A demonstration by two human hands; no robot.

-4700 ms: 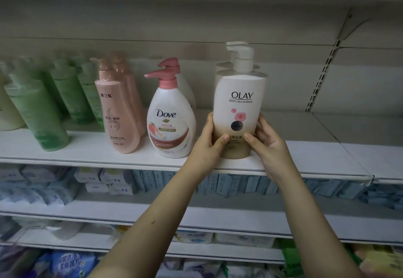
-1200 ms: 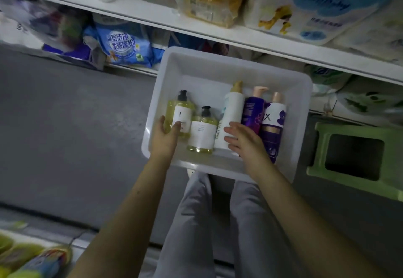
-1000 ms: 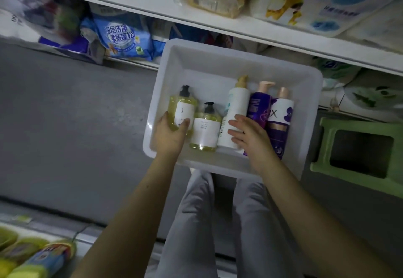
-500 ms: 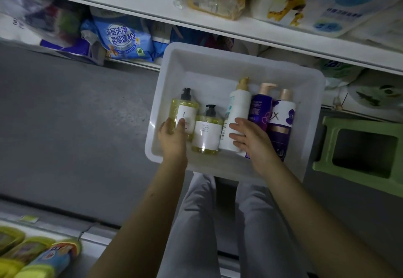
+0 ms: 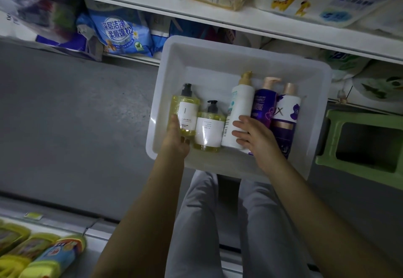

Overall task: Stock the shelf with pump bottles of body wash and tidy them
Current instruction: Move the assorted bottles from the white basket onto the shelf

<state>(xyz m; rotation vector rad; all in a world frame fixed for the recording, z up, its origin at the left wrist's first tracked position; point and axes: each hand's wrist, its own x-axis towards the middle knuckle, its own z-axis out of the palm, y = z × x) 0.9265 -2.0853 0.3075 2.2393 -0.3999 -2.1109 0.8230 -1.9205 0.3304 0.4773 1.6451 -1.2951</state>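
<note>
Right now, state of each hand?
Left hand: grips the taller yellow bottle.
Right hand: rests on the white bottle; whether it grips cannot be told.

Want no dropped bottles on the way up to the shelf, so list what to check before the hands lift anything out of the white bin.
1. Left hand grip: thumb and fingers curl round the lower end of the tall yellow bottle. Ok.
2. Right hand grip: fingers lie across the white bottle, thumb hidden. Cannot tell.
3. Black pump of the tall yellow bottle touches nothing. Ok.
4. Neighbour: the shorter yellow bottle lies against the tall one and may shift. Not ok.
5. Way up out of the bin: nothing covers the bottles. Ok.
6. Room on the body wash shelf: out of view. Cannot tell.
</note>
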